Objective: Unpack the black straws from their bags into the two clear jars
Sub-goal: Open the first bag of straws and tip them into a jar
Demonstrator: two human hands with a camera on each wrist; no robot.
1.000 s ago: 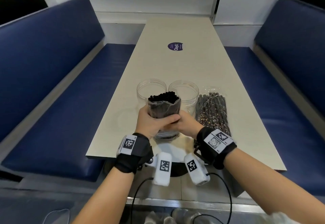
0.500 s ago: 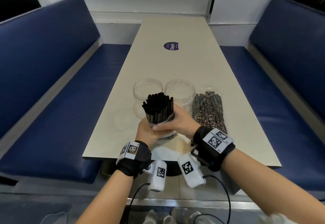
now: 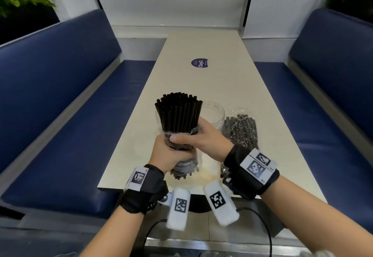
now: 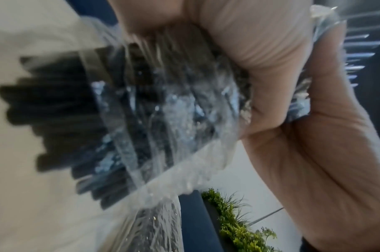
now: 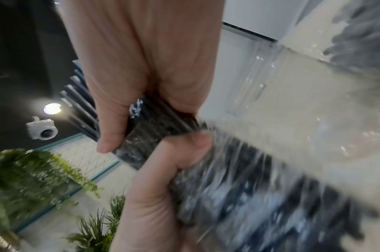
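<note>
A bundle of black straws [image 3: 178, 113] stands upright above the table's near end, its upper half bare and its lower half still in a clear bag [image 3: 182, 162]. My left hand [image 3: 168, 155] grips the bagged lower part, seen close in the left wrist view [image 4: 167, 109]. Just above it, my right hand [image 3: 198, 138] grips the bundle at the bag's rolled-down edge [image 5: 154, 129]. One clear jar [image 3: 214, 113] shows behind the bundle; the other jar is mostly hidden by the straws. A second, sealed bag of straws [image 3: 240, 131] lies flat to the right of the jars.
The beige table [image 3: 201, 83] runs away from me, with a round purple sticker [image 3: 199, 62] further up it. Blue padded benches [image 3: 60, 115] flank it on both sides. Green plants sit behind the bench backs.
The bag has been pushed down the bundle, baring the upper half of the straws. Both hands have lifted the bundle higher, in front of the left jar.
</note>
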